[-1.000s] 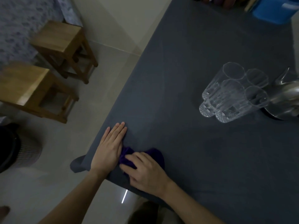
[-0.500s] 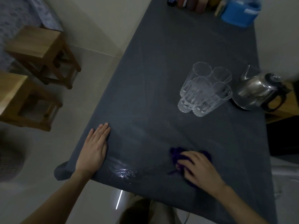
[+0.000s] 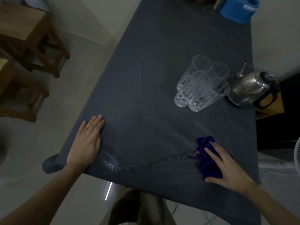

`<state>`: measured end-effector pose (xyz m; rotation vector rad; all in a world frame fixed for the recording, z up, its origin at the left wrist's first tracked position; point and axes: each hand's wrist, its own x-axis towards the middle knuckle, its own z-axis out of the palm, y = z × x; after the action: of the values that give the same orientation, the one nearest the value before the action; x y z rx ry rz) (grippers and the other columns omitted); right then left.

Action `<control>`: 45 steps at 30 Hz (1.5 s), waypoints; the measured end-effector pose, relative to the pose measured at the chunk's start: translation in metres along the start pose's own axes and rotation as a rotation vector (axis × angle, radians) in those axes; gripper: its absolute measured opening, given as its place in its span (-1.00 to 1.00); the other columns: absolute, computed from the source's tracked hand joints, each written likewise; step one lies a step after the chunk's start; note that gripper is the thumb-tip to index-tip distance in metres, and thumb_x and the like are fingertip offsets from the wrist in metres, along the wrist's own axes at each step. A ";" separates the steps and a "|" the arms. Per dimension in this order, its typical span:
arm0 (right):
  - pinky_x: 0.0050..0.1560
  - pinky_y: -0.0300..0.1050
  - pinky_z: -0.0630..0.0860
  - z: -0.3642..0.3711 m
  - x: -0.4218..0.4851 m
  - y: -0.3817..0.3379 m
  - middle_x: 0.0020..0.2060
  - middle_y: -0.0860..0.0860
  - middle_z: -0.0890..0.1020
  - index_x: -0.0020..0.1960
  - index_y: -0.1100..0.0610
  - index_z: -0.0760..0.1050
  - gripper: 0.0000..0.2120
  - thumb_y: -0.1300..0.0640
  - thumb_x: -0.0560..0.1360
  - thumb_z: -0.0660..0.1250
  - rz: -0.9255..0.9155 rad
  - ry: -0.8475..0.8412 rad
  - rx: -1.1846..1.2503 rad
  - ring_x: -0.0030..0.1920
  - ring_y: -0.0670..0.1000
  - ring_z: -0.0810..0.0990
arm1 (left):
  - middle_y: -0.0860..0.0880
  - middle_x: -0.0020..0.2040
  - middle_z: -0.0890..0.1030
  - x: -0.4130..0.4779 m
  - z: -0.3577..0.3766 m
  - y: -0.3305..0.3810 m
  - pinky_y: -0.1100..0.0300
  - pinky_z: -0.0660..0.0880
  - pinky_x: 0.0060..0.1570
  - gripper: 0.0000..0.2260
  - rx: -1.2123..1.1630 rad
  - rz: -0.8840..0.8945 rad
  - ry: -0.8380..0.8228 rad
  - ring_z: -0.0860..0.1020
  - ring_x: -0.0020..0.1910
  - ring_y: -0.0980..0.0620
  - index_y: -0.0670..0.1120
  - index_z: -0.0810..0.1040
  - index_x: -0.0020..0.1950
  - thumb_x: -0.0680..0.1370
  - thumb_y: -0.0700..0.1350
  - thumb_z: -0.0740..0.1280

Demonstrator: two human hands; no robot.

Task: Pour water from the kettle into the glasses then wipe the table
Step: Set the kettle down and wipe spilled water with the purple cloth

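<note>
The table (image 3: 162, 62) is covered with a dark grey cloth. Several clear ribbed glasses (image 3: 201, 85) stand bunched at the right, touching one another. A steel kettle (image 3: 250, 88) with a black handle sits just right of them. My right hand (image 3: 227, 166) presses a bunched purple cloth (image 3: 206, 148) flat onto the table near the front right. A wet streak of droplets (image 3: 138, 164) runs left from the cloth along the front edge. Near the front left corner, my left hand (image 3: 87, 142) lies flat on the table, fingers straight.
A blue container (image 3: 238, 8) stands at the table's far end. Two wooden stools (image 3: 27, 34) are on the pale floor at the left. A white fan (image 3: 297, 153) shows at the right edge. My legs are below the front edge.
My right hand has slid the purple cloth from beside my left hand to the right along the front edge, leaving a wet streak. My left hand has stayed flat.
</note>
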<state>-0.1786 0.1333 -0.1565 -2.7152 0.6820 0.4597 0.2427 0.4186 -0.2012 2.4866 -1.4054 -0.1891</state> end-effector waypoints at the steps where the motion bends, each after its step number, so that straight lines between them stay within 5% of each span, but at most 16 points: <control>1: 0.46 0.08 0.19 0.003 0.002 -0.002 0.58 -0.07 -0.13 0.56 -0.18 -0.16 -0.03 -0.50 0.34 0.22 -0.006 0.041 0.002 0.55 0.05 -0.01 | -0.14 0.48 0.34 0.000 0.000 0.000 0.04 -0.03 0.52 -0.55 -0.002 0.004 0.003 0.26 0.48 -0.08 -0.22 0.34 0.45 0.59 -0.13 0.03; 4: 0.32 0.18 0.41 0.010 0.008 -0.016 0.45 0.14 0.27 0.50 0.02 0.18 -0.25 -0.42 0.48 0.07 0.017 0.183 -0.037 0.40 0.19 0.29 | -0.15 0.48 0.33 0.000 0.002 -0.001 -0.01 0.01 0.52 -0.55 0.007 0.015 0.004 0.25 0.48 -0.09 -0.23 0.32 0.45 0.59 -0.11 0.01; 6: 0.26 0.16 0.44 0.016 0.012 -0.027 0.33 0.16 0.36 0.42 0.07 0.28 -0.34 -0.37 0.53 0.01 0.036 0.294 -0.067 0.27 0.22 0.38 | -0.15 0.49 0.32 0.000 0.002 -0.001 -0.03 0.02 0.52 -0.54 0.008 0.018 0.001 0.24 0.49 -0.08 -0.22 0.31 0.46 0.60 -0.10 0.01; 14: 0.25 0.05 0.36 0.026 0.044 -0.067 0.24 0.17 0.38 0.35 0.08 0.34 -0.50 -0.23 0.60 0.03 -0.073 0.427 -0.050 0.19 0.21 0.42 | -0.15 0.49 0.31 -0.001 0.000 -0.001 -0.10 0.09 0.49 -0.56 0.007 0.026 -0.002 0.23 0.50 -0.08 -0.21 0.30 0.47 0.61 -0.12 0.03; 24: 0.22 0.03 0.47 0.034 0.096 -0.144 0.26 0.11 0.39 0.34 0.03 0.37 -0.55 -0.22 0.59 0.09 -0.338 0.452 -0.052 0.20 0.12 0.42 | -0.12 0.51 0.28 -0.002 -0.003 -0.001 0.05 -0.08 0.53 -0.55 0.044 0.013 -0.034 0.17 0.51 -0.03 -0.19 0.28 0.48 0.59 -0.14 0.08; 31: 0.16 0.00 0.53 0.039 0.124 -0.201 0.22 0.13 0.57 0.30 0.02 0.45 -0.56 -0.20 0.54 0.25 -0.552 0.392 -0.038 0.19 0.11 0.48 | -0.09 0.53 0.24 -0.002 -0.006 -0.001 0.13 -0.22 0.52 -0.54 0.050 -0.001 -0.036 0.13 0.52 0.00 -0.16 0.24 0.51 0.60 -0.10 0.04; 38: 0.16 -0.01 0.52 0.040 0.142 -0.267 0.25 0.10 0.57 0.24 0.02 0.53 -0.62 -0.14 0.51 0.30 -0.637 0.281 0.031 0.21 0.10 0.51 | -0.07 0.55 0.20 -0.003 0.000 -0.006 0.05 -0.10 0.52 -0.54 0.023 0.003 -0.037 0.09 0.54 0.01 -0.14 0.20 0.53 0.61 -0.14 0.02; 45: 0.22 0.08 0.44 0.039 0.144 -0.282 0.32 0.07 0.53 0.27 0.01 0.52 -0.46 -0.29 0.42 0.31 -0.659 0.223 0.043 0.26 0.13 0.47 | -0.07 0.54 0.23 -0.002 0.000 -0.006 0.02 -0.03 0.52 -0.56 0.000 0.006 -0.022 0.13 0.53 0.01 -0.14 0.24 0.51 0.61 -0.17 0.06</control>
<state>0.0735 0.3269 -0.1868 -2.7572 -0.1754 -0.0189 0.2469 0.4232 -0.2033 2.4869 -1.4219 -0.2165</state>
